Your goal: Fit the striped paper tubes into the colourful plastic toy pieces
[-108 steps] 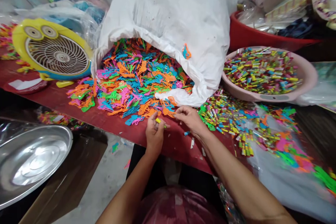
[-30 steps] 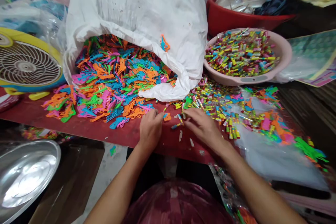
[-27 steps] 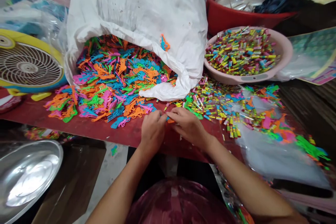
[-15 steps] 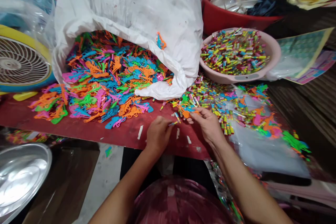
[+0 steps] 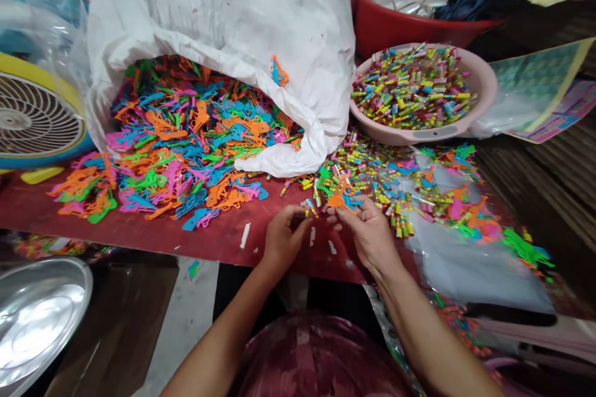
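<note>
My left hand (image 5: 282, 239) pinches a small coloured tube (image 5: 308, 208) between thumb and fingertips, just above the red table (image 5: 139, 234). My right hand (image 5: 365, 232) is closed on an orange plastic toy piece (image 5: 341, 198), a finger's width right of the tube. Behind my hands a white sack (image 5: 242, 18) lies on its side and spills a heap of coloured plastic pieces (image 5: 186, 136). Loose little tubes (image 5: 372, 177) are scattered on the table to the right of my hands.
A pink bowl (image 5: 484, 84) full of small tubes stands at the back right, a red tub (image 5: 395, 28) behind it. A yellow fan (image 5: 32, 118) sits at the left. A clear plastic sheet (image 5: 465, 260) with finished pieces lies right. A steel basin (image 5: 37, 316) rests low left.
My hands met over the table edge, then drew slightly apart. My right hand has lifted an orange piece; my left has raised a small tube toward it. The view shifted right.
</note>
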Demonstrator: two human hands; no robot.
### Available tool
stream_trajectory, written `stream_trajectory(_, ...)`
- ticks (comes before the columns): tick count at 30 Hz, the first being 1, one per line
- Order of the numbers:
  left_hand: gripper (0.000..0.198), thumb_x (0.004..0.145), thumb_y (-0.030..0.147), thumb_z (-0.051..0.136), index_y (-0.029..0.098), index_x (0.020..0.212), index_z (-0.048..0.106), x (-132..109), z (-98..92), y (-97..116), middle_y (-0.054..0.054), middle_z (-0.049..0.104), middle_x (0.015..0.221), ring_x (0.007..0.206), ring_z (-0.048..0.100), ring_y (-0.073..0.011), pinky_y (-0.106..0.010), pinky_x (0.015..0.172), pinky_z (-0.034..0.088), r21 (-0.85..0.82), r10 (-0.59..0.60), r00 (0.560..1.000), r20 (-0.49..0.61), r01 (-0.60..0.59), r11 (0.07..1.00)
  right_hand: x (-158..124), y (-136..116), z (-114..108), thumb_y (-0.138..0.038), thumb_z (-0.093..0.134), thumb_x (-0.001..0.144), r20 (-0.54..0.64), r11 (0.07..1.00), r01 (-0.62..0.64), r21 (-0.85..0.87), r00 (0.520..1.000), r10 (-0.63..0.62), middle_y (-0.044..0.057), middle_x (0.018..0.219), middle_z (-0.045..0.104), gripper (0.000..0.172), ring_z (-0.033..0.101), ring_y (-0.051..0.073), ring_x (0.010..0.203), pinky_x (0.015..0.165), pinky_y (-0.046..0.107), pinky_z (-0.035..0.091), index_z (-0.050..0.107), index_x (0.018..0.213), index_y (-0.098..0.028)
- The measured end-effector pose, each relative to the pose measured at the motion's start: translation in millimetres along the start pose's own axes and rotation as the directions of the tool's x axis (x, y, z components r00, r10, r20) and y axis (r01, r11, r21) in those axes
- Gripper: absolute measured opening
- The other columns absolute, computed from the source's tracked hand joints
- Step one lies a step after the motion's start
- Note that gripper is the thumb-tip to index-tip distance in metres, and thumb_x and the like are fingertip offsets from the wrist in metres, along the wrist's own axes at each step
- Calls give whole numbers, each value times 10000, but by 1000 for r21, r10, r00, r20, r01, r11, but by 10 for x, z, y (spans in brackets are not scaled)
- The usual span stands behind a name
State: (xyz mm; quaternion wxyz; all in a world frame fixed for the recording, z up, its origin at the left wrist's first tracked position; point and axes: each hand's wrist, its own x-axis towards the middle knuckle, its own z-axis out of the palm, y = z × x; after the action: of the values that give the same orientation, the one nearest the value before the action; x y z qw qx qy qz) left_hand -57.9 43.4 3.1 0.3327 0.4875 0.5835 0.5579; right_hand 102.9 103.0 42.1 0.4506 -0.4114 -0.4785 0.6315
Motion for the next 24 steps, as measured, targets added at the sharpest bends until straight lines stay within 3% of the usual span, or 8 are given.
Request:
stream_trajectory(2, 194, 837, 297, 680, 186, 993, 650, -18, 31, 39, -33, 717, 912, 806, 668, -158, -278, 738, 517, -259, -78, 997, -21, 70, 963, -22, 15, 85, -388, 761, 771, -28, 998, 52, -36, 998, -53, 7, 832, 704, 323, 649, 144, 680, 575, 233, 499, 596, 996, -224)
stream_trajectory(4, 218, 812, 316, 710, 187, 981, 661, -15, 27, 81, -28, 717, 911, 812, 664, -152, -270, 745, 517, -387, -133, 990, -51, 103, 916, -36, 36, 159, -390, 721, 807, -56, 989, 120, -89, 991, -125, -5, 817, 666, 276, 583, 118, 636, 561, 222, 474, 605, 997, -227)
stream_trajectory(9, 215, 786, 322, 744, 196, 953, 696, -1, -68, 149, 22, 641, 748, 682, 581, -102, -214, 651, 465, -365, -166, 972, -168, 95, 926, -68, 127, 272, -421, 626, 880, -46, 967, 141, -212, 987, -154, -51, 678, 536, 208, 431, 96, 510, 490, 214, 376, 566, 956, -237)
stream_trajectory(13, 256, 812, 313, 720, 190, 1025, 647, -55, -59, 215, -12, 693, 859, 753, 637, -123, -247, 730, 506, -568, -189, 981, -41, 132, 813, -111, 182, 357, -426, 601, 900, -45, 977, 115, -181, 991, -126, -50, 685, 553, 200, 466, 102, 515, 502, 217, 400, 536, 924, -239)
stream_trajectory(16, 259, 809, 284, 725, 177, 1027, 635, -98, -26, 232, -48, 711, 957, 823, 667, -144, -278, 791, 524, -652, -152, 986, 64, 157, 741, -133, 193, 406, -408, 618, 894, -25, 983, 116, -141, 992, -121, -19, 781, 619, 195, 565, 122, 631, 591, 227, 476, 555, 958, -235)
stream_trajectory(20, 240, 823, 324, 718, 177, 968, 595, -105, -7, 177, 5, 691, 775, 657, 656, -119, -256, 681, 528, -673, -162, 985, 61, 161, 722, -130, 203, 379, -418, 677, 847, 49, 986, 85, -141, 996, -79, 15, 918, 691, 268, 632, 149, 721, 629, 252, 529, 574, 1008, -231)
stream_trajectory(24, 459, 753, 313, 783, 196, 1150, 584, -84, 13, 146, -20, 736, 907, 743, 696, -157, -296, 718, 548, -665, -210, 972, 102, 224, 713, -117, 164, 292, -429, 677, 848, 72, 971, 103, -218, 993, -89, 0, 831, 690, 275, 606, 131, 596, 537, 242, 506, 566, 997, -226)
